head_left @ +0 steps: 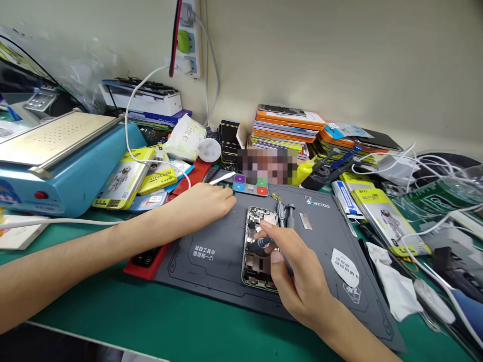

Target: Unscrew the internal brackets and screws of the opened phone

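An opened smartphone [260, 265] lies on the dark grey work mat [222, 266], its inner parts exposed. Over it, my right hand [298, 271] closes its fingers around a grey screwdriver [259, 245], partly hidden by the fingers. The driver's lower end is at the phone's inside; I cannot tell whether it touches a screw. My left hand [215, 201] rests left of the phone, near the mat's far edge, with fingers curled; what they hold, if anything, is hidden. Just behind it shows a white stick-like tool [223, 178]. A small tray with coloured squares [250, 189] lies beyond the phone.
Two more grey drivers [290, 216] lie beside the phone. A white oval sticker [345, 267] is on the mat's right. Yellow battery boxes [388, 221] and white cables border the right side. A blue machine [75, 176] stands left; stacked orange boxes [287, 120] line the wall.
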{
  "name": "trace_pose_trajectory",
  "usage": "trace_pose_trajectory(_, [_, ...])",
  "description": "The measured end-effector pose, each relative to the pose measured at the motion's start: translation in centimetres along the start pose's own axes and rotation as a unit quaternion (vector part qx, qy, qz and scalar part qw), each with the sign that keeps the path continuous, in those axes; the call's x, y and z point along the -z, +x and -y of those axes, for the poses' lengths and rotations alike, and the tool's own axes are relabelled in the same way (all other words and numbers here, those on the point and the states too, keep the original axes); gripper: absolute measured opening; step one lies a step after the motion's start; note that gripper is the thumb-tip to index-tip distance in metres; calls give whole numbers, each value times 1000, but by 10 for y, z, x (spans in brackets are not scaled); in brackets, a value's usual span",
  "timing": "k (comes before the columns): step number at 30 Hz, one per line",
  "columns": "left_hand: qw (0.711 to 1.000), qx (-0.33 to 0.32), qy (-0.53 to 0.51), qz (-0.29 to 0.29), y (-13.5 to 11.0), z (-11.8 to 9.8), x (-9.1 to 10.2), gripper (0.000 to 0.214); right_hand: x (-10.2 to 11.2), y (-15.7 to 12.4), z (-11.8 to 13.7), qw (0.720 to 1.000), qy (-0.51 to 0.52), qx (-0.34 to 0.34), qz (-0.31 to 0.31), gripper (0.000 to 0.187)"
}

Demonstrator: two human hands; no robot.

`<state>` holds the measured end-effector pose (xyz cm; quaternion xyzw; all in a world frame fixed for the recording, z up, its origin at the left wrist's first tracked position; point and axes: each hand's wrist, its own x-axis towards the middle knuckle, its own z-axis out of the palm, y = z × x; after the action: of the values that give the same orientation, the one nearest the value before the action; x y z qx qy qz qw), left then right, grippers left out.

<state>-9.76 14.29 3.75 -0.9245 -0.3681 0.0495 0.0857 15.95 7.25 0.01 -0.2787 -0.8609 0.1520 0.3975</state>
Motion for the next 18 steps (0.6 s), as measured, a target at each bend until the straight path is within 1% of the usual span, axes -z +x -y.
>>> trace_pose_trajectory(3, [999, 11, -32, 2, 0, 2, 2, 11, 1, 1, 1, 1000, -7, 6, 6, 77])
trace_pose_trajectory(6, [993, 57, -103, -11, -1, 5, 7, 12, 1, 2, 2, 1000, -11, 7, 5, 75])
trace_pose_trajectory(8, [982, 96, -161, -19, -2, 5, 9, 15, 0, 1, 1, 1000, -14, 7, 4, 73])
trace_pose_trajectory(10, [962, 115, -249, -16, -4, 3, 11, 17, -2, -1, -2, 1000, -14, -2, 5, 72])
trace_pose_trajectory(12, [926, 105, -363, -2, -5, -4, 12, 20, -5, -4, -4, 1000, -16, -17, 4, 75])
trace_pose_trajectory(14, [874, 76, -480, 14, -7, -14, 13, 28, -8, -5, -4, 1000, -15, -24, -7, 78])
trace_pose_trajectory(15, [842, 67, -535, 15, -8, -20, 13, 32, -8, -6, -2, 999, -4, -27, -18, 78])
trace_pose_trajectory(17, [785, 32, -617, 42, -9, -33, 13, 40, -7, -4, 2, 995, 54, -61, -59, 72])
trace_pose_trajectory(18, [766, 23, -641, 46, -9, -39, 12, 40, -5, -2, 4, 985, 105, -102, -87, 67])
